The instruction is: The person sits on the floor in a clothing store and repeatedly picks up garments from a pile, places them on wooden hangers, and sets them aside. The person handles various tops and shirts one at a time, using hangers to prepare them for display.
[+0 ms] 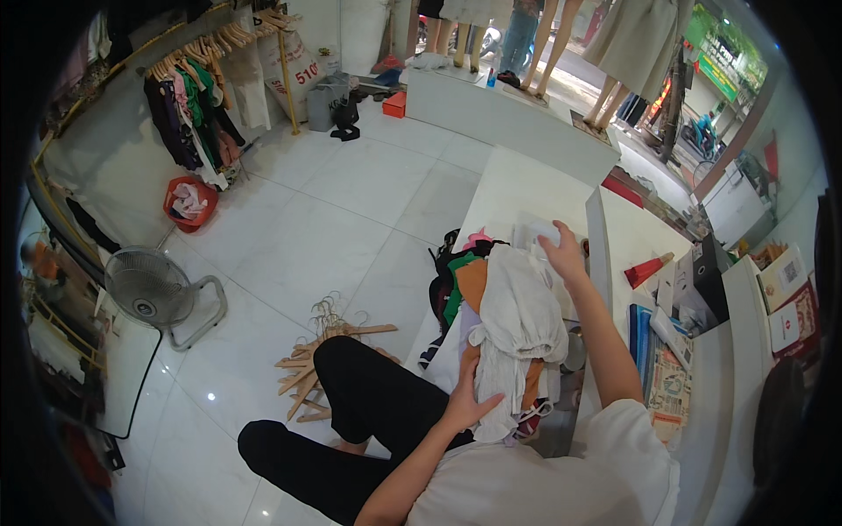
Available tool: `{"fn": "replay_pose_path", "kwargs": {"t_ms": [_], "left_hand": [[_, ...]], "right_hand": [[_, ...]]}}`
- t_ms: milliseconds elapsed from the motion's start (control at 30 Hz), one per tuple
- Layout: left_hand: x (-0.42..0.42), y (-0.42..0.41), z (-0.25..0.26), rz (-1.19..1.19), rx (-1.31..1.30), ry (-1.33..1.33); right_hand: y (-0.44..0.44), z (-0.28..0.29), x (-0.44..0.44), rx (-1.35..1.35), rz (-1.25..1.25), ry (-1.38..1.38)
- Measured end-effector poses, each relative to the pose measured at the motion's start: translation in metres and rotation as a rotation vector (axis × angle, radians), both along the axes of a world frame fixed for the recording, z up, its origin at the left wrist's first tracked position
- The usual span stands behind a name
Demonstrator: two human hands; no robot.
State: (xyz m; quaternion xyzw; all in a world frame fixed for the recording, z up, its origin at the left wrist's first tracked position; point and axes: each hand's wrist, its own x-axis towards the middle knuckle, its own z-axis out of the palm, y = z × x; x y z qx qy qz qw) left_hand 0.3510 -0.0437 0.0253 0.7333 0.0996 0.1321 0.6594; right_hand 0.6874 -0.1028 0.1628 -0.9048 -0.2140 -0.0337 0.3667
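Note:
A pile of garments lies before me on a low white counter [526, 177]. On top is a cream-white garment [520, 296] with a gathered, elastic edge; orange, green, black and pink cloth shows under it. My left hand [470, 404] rests on the near end of the white garment, thumb and fingers apart. Beyond the pile's far right side, my right hand [562, 253] is raised with its fingers spread, close to some clear plastic [526, 230]. Whether it touches the plastic I cannot tell.
Wooden hangers [316, 368] lie heaped on the floor by my knee. A floor fan [150, 289] and a red basket [191, 204] with cloth stand further left. Clothes hang on a rail [289, 85]. At my right a higher counter [608, 243] holds a red tube, books and boxes.

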Motion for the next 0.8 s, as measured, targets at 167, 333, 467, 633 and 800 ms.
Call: {"fn": "replay_pose_path", "kwargs": {"t_ms": [167, 333, 467, 633, 800], "left_hand": [[-0.011, 0.002, 0.023, -0.199, 0.213, 0.026], [-0.015, -0.015, -0.005, -0.166, 0.609, 0.018], [-0.017, -0.004, -0.003, -0.18, 0.489, -0.012], [-0.016, 0.006, -0.006, -0.272, 0.41, -0.112], [-0.035, 0.017, 0.003, -0.261, 0.377, -0.036]], "right_hand": [[0.011, -0.07, -0.069, -0.507, 0.071, 0.015], [0.011, -0.15, -0.112, -0.606, 0.002, -0.265], [0.014, -0.141, -0.113, -0.568, 0.04, -0.16], [0.011, -0.133, -0.115, -0.565, 0.047, -0.224], [0.018, -0.097, -0.158, -0.687, 0.065, -0.117]]}}
